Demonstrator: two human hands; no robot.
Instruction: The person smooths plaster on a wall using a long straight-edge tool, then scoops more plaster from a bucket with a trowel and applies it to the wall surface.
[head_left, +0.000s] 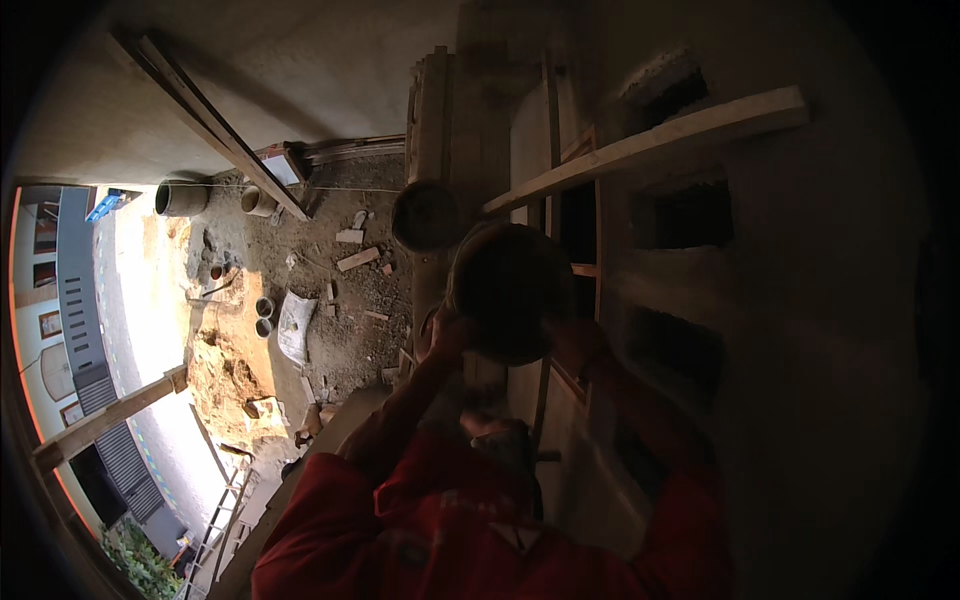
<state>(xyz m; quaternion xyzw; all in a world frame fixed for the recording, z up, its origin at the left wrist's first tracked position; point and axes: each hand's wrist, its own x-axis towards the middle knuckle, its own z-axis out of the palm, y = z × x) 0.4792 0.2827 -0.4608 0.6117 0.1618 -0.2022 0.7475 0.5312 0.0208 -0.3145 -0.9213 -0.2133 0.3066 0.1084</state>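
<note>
Done: left hand (pixel 450 332) and right hand (pixel 578 345) grasping large dark round bucket (pixel 505 347) | Remaining: can't tell, inside too dark from here | Smaller dark round bucket (pixel 403 235) beyond its left, unheld

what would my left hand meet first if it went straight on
The bucket: your left hand already appears to hold its near left side. Depth beyond it is unclear in this dim view.

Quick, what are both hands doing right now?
Left hand: closed, holding the left side of the bucket.
Right hand: holding its right side, fingers dark.
</note>
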